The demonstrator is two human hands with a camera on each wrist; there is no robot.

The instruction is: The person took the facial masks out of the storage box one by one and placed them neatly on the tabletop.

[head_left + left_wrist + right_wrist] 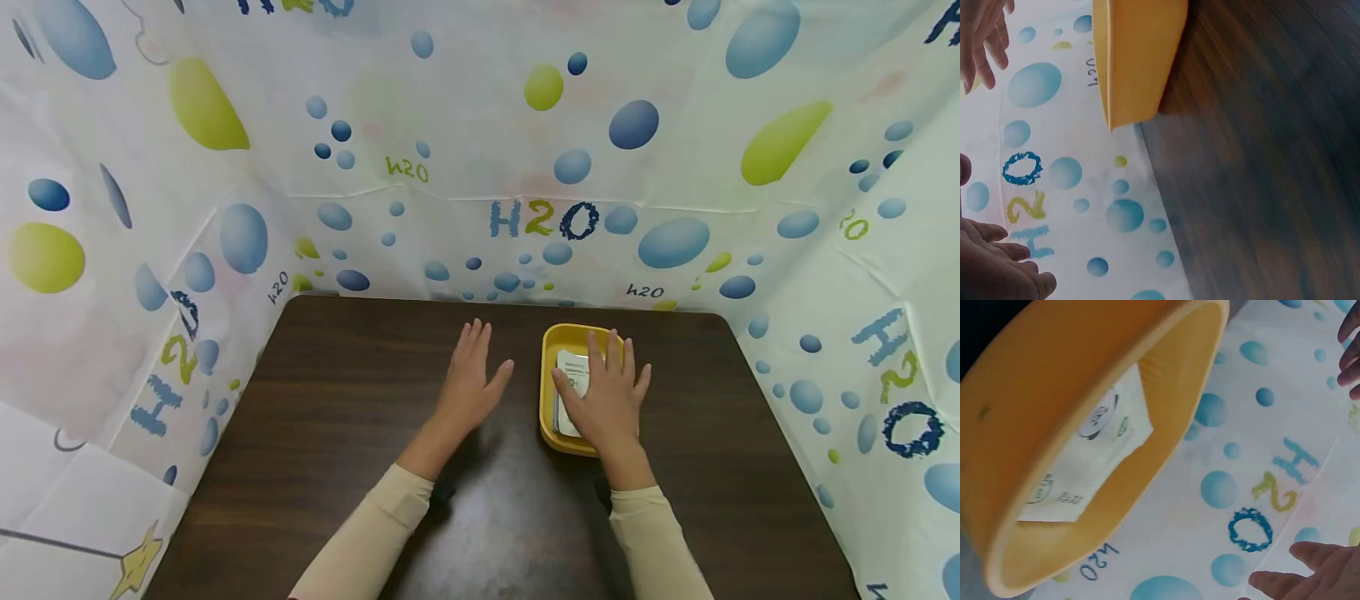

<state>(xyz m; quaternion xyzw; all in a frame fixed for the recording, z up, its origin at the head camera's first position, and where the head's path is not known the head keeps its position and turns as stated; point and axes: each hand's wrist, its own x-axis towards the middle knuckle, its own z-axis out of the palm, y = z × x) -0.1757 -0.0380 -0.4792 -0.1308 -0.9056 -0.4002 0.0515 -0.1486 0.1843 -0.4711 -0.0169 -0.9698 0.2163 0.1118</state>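
A yellow plastic container [548, 375] with raised walls stands right of centre on the table. Inside it lie white packets [572, 372] with small printed text; the right wrist view shows a round panda-like picture on a packet [1110, 434]. My right hand [609, 400] hovers over the container's right side with fingers spread, covering part of it and holding nothing. To the left of the container, my left hand [468, 385] is held above the table, fingers extended and thumb apart, with nothing in it. How many packets there are cannot be told.
The dark wood-grain table [337, 433] ends at a far edge just beyond the container. A white cloth [465, 167] printed with blue and green drops and "H2O" hangs behind it and along both sides.
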